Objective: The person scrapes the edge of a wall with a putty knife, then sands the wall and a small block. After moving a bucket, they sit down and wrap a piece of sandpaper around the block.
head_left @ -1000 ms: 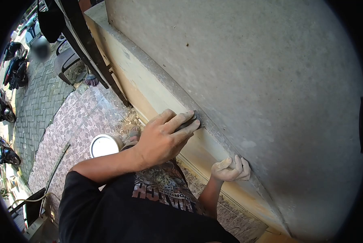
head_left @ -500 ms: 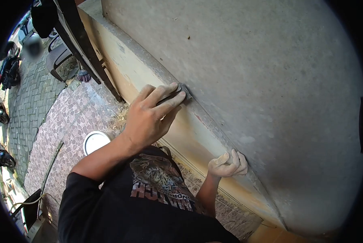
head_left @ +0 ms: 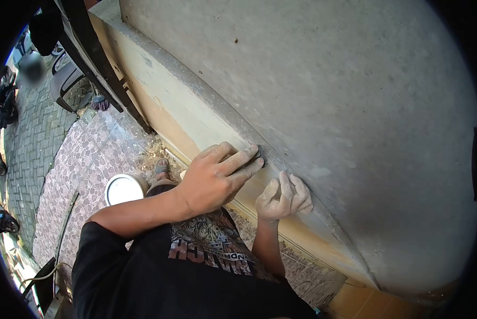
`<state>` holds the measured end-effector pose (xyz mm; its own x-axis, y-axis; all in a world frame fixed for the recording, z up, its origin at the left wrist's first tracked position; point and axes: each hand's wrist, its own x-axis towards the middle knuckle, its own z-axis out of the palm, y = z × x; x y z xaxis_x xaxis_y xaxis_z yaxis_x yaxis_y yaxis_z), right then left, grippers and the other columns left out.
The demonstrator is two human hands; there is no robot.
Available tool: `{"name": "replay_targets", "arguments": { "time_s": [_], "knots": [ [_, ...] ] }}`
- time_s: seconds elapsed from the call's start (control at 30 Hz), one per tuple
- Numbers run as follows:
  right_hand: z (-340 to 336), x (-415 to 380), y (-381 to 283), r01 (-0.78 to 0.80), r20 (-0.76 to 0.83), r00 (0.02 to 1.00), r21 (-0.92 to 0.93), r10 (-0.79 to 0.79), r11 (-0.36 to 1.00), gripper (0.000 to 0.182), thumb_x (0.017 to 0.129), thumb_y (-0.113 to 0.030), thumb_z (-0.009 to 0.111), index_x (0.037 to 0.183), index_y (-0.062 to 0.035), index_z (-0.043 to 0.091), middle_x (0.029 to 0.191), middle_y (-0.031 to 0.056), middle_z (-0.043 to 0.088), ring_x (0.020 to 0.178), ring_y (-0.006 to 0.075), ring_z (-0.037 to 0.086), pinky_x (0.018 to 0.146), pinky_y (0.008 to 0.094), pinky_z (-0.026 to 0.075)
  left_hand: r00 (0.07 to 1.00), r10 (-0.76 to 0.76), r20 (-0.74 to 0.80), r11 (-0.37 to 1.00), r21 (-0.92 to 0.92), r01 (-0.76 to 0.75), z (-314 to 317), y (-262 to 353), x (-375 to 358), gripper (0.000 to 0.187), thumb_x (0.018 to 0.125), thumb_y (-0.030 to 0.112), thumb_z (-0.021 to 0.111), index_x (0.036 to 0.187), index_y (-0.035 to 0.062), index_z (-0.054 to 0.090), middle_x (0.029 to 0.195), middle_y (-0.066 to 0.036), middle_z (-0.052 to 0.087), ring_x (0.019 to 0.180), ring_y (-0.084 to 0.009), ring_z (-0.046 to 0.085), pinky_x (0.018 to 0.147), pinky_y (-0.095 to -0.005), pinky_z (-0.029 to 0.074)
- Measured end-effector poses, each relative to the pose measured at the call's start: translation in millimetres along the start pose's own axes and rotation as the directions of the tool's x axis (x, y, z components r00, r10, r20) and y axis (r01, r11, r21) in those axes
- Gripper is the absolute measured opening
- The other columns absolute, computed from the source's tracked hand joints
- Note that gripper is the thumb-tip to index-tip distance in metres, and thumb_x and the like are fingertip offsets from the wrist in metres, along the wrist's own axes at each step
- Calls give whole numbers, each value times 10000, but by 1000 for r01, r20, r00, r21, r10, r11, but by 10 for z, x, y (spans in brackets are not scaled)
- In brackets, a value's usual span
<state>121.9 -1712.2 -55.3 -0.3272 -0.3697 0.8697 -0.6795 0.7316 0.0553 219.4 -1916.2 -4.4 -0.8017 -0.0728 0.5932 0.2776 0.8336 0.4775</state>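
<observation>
My left hand (head_left: 217, 175) is dusty and closed on a small dark piece of sandpaper (head_left: 260, 153), mostly hidden by the fingers. It presses the piece against the long edge (head_left: 217, 103) between a grey plastered surface (head_left: 345, 101) and a cream-painted side (head_left: 166, 87). Further down the same edge, my right hand (head_left: 285, 198) has its thumb apart and its fingers bent, coated in pale dust. Its fingertips are at the edge, and nothing shows in it. A short gap separates the two hands.
A white-lidded bucket (head_left: 126, 189) stands on the patterned paving (head_left: 89, 159), close to my sandalled foot (head_left: 162, 167). Dark metal posts (head_left: 97, 58) rise by the wall's far end, near a plastic chair (head_left: 67, 82) and a broom head (head_left: 99, 102). Parked motorbikes (head_left: 3, 103) line the left.
My left hand has slid with the sandpaper down along the edge, closer to my right hand. The right hand has shifted slightly up and left in the view. My foot has come into sight.
</observation>
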Motion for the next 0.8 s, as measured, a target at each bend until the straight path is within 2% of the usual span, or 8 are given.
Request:
{"name": "replay_targets", "arguments": {
  "time_s": [0.03, 0.1, 0.17, 0.27, 0.43, 0.6, 0.73, 0.8],
  "knots": [
    [29, 17, -32, 1, -2, 1000, -2, -1, 1000, 224, 1074, -351, 660, 1137, -182, 794, 1119, 14, 700, 1100, 266, 597, 985, 471, 360, 1000, 3, -2, 1000, -1, -3, -3, -20, 16, 470, 827, 88, 864, 1292, 118, 799, 1354, -96, 739, 964, -257, 665, 839, -350, 586],
    [55, 21, -80, 14, 5, 1000, 45, -15, 999, 239, 1064, -356, 676, 1191, -195, 799, 1153, 7, 701, 1120, 260, 600, 1006, 477, 365, 991, -108, -79, 993, -64, 103, -71, -110, 90, 461, 835, 89, 867, 1290, 123, 803, 1326, -94, 749, 976, -264, 673, 848, -360, 588],
    [42, -34, -57, 3, 31, 1000, 27, -4, 1000, 249, 1052, -357, 690, 1206, -193, 799, 1167, 4, 699, 1132, 257, 600, 1016, 481, 366, 962, -200, -188, 979, 7, 205, -155, -247, 142, 442, 854, 76, 867, 1288, 144, 811, 1295, -94, 757, 997, -286, 684, 851, -389, 590],
    [80, -48, -49, 18, 4, 1000, 1, -18, 1000, 237, 1049, -346, 694, 1194, -190, 798, 1174, 5, 696, 1131, 254, 596, 1019, 485, 370, 959, -195, -204, 975, 68, 213, -119, -175, 53, 455, 843, 70, 868, 1288, 147, 812, 1294, -80, 757, 994, -273, 676, 852, -381, 588],
    [129, -68, -25, 18, -16, 1000, -6, -18, 1000, 227, 1037, -344, 715, 1177, -181, 790, 1182, 4, 691, 1126, 253, 589, 1016, 482, 365, 995, -94, -36, 996, 4, 95, -14, -73, -68, 456, 820, 62, 873, 1264, 152, 817, 1283, -58, 755, 963, -248, 661, 832, -364, 586],
    [85, -54, -31, 25, 2, 1000, 9, -25, 1000, 221, 1037, -343, 718, 1164, -177, 789, 1183, 3, 691, 1128, 256, 589, 1011, 481, 368, 951, -239, -193, 971, -26, 239, -159, -257, -68, 475, 808, 9, 886, 1264, 128, 824, 1296, -108, 759, 1015, -309, 690, 863, -405, 589],
    [88, -42, -51, 11, 7, 1000, 7, -11, 1000, 220, 1039, -341, 720, 1163, -172, 787, 1188, 2, 693, 1127, 252, 594, 1001, 474, 378, 933, -240, -269, 969, -4, 248, -17, -197, -96, 481, 805, 10, 889, 1267, 125, 824, 1275, -121, 762, 1033, -309, 690, 872, -401, 586],
    [87, -40, -35, 16, 0, 1000, 10, -16, 1000, 223, 1038, -336, 721, 1174, -171, 783, 1191, 3, 694, 1125, 249, 597, 1000, 470, 382, 972, -172, -159, 985, -55, 166, 89, -45, -162, 492, 813, 56, 892, 1291, 137, 810, 1300, -101, 757, 1025, -284, 685, 859, -384, 585]
  ]
}}
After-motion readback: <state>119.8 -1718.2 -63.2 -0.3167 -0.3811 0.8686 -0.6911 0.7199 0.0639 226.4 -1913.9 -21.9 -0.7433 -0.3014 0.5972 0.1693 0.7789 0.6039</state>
